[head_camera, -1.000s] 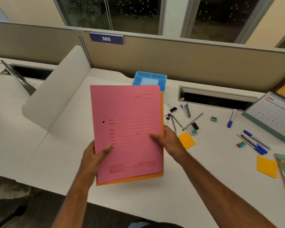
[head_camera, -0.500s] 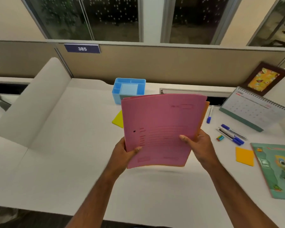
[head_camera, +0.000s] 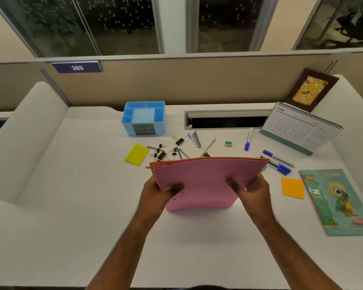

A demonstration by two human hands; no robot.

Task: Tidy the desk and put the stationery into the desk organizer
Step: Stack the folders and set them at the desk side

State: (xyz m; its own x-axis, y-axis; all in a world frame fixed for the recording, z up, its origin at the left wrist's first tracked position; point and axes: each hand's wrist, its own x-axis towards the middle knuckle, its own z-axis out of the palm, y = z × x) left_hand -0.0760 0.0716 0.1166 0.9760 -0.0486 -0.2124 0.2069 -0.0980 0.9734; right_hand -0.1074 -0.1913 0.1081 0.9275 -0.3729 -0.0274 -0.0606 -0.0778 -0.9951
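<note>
I hold a pink folder (head_camera: 205, 181) with an orange one behind it, standing on edge above the desk's middle. My left hand (head_camera: 157, 193) grips its left side, thumb on the front. My right hand (head_camera: 252, 191) grips its right side the same way. The blue desk organizer (head_camera: 144, 118) stands at the back, its compartments showing nothing inside. Behind the folder lie several black binder clips (head_camera: 162, 151), thin pens (head_camera: 208, 147) and a stapler remover (head_camera: 196, 139). A blue-capped pen (head_camera: 248, 140), a small eraser (head_camera: 228, 144) and blue markers (head_camera: 278, 162) lie to the right.
A yellow sticky pad (head_camera: 137, 154) lies left of the clips, an orange one (head_camera: 292, 187) at the right. A green parrot notebook (head_camera: 340, 201), a desk calendar (head_camera: 302, 127) and a framed picture (head_camera: 311, 90) fill the right side. A cable slot (head_camera: 226, 120) opens at the back.
The folders have tipped from facing me to standing on edge and dropped lower toward the desk. My view has swung right and down, so the clips and pens show behind them.
</note>
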